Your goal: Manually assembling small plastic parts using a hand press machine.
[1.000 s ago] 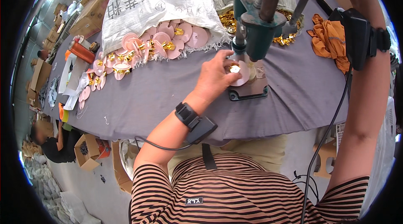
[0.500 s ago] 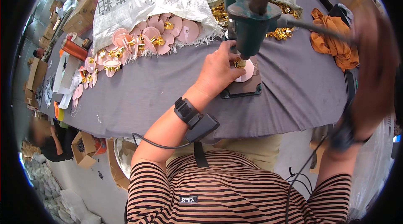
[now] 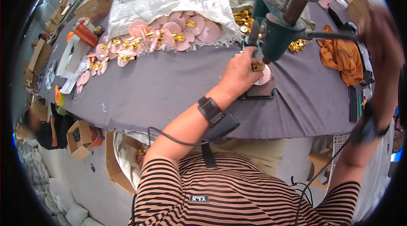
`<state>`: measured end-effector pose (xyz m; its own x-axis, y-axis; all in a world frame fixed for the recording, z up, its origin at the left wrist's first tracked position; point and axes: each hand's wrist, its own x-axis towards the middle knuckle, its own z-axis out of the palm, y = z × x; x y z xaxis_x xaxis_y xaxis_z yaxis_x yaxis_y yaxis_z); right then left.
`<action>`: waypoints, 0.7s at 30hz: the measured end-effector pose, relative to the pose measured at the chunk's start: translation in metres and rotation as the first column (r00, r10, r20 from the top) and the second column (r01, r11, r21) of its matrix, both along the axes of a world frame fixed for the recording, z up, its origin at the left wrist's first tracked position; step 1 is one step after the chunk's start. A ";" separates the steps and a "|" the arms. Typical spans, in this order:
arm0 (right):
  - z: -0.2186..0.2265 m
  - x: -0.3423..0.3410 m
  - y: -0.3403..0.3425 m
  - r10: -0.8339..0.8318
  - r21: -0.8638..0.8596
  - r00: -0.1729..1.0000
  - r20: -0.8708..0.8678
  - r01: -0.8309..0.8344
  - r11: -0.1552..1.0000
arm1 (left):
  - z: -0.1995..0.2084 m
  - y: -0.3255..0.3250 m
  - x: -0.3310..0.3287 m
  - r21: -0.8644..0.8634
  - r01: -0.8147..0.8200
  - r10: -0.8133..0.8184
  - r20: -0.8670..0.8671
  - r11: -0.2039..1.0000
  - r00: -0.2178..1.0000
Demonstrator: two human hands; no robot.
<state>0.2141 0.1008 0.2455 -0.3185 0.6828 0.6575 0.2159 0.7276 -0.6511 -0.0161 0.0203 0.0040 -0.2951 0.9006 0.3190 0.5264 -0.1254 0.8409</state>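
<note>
My left hand (image 3: 241,73) is closed, its thumb and fingers pinching a small gold metal piece (image 3: 257,68) on a round pink disc (image 3: 264,76). The disc lies on the base (image 3: 259,94) of a green hand press (image 3: 280,35), right under its ram. Fingertips partly hide the gold piece. Off to the right, my raised right hand (image 3: 381,39) is blurred by motion. The press lever (image 3: 333,35) runs into that hand, which appears wrapped round its end.
A white woven sack (image 3: 169,1) spills pink discs (image 3: 210,32) with gold pieces at the back left. Gold pieces (image 3: 298,45) lie behind the press. An orange cloth (image 3: 341,60) is at right, a copper-coloured spool (image 3: 86,35) at far left. A person (image 3: 53,128) sits beyond the table's left end.
The whole view has shifted, so the press and table sit further right. The lever now lies more level, with my right hand still at its end. My left hand stays at the gold piece.
</note>
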 end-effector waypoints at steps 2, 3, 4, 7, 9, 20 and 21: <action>0.008 -0.007 0.031 0.063 -0.011 0.998 -0.021 -0.063 0.998 | -0.003 -0.010 -0.003 0.035 -0.053 0.054 -0.032 0.998 0.998; 0.020 -0.012 0.070 0.066 -0.020 0.998 -0.024 -0.066 0.998 | -0.004 -0.011 -0.001 0.071 -0.029 0.032 -0.044 0.997 0.999; 0.021 -0.028 0.068 0.098 -0.038 0.995 -0.027 -0.099 0.994 | -0.006 -0.015 -0.006 0.097 -0.034 0.040 -0.054 0.995 0.998; 0.020 -0.062 0.083 0.204 -0.106 0.978 -0.037 -0.207 0.973 | -0.009 -0.052 -0.050 0.028 -0.153 0.156 -0.221 0.988 0.963; 0.016 -0.044 0.095 0.251 -0.145 0.967 -0.036 -0.254 0.956 | 0.000 -0.081 -0.079 -0.166 -0.141 0.089 -0.286 0.976 0.954; 0.064 -0.092 0.050 0.316 -0.297 0.949 -0.016 -0.306 0.905 | -0.033 -0.036 -0.213 0.059 -0.655 0.553 -0.596 0.753 0.582; 0.064 -0.090 0.049 0.290 -0.273 0.957 -0.010 -0.281 0.920 | -0.036 -0.036 -0.218 0.051 -0.679 0.582 -0.565 0.732 0.585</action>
